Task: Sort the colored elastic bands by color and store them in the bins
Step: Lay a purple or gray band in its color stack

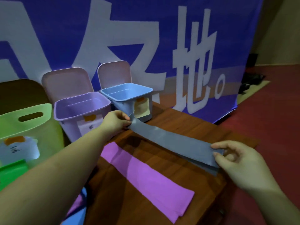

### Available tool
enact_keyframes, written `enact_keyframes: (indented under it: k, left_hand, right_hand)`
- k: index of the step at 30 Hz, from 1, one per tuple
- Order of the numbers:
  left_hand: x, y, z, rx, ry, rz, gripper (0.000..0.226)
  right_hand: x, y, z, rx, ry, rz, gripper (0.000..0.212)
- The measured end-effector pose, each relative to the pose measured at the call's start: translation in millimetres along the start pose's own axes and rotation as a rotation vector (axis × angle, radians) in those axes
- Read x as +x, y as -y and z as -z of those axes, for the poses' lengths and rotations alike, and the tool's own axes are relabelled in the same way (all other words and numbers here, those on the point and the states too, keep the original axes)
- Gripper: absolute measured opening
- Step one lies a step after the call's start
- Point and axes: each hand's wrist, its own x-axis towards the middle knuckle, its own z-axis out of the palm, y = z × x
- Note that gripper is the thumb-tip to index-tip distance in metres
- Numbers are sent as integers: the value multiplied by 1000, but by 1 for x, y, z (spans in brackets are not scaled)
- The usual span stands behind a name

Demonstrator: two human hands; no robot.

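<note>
A long grey-blue elastic band (172, 142) is stretched flat above the wooden table (162, 213). My left hand (116, 121) pinches its far end, just in front of the blue bin (126, 95). Its near end is pinched between thumb and fingers of my right hand (235, 159). A wide purple band (146, 177) lies flat on the table below it. The purple bin (81, 108) stands open to the left of the blue one. A green bin (26, 120) sits at the far left with a green band (11, 172) in front of it.
Both the purple and blue bins have pink lids (113, 75) standing up behind them, and paper labels on their fronts. A large blue banner (146, 38) with white characters hangs behind. Red floor (267, 111) lies to the right of the table.
</note>
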Motion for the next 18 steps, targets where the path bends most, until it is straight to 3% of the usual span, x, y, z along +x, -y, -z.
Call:
enact_keyframes:
  k: [4, 11, 16, 18]
  left_hand:
    - [23, 1, -27, 30, 2, -26, 11]
    - [50, 24, -62, 240, 8, -57, 18]
    - [53, 39, -72, 533, 56, -159, 5]
    - [50, 40, -73, 662, 49, -176, 14]
  right_hand:
    - [9, -7, -3, -87, -79, -14, 22]
    - [1, -19, -10, -162, -99, -61, 11]
    - [-1, -25, -15, -392, -16, -38, 14]
    - [-1, -28, -14, -444, 17, -66, 14]
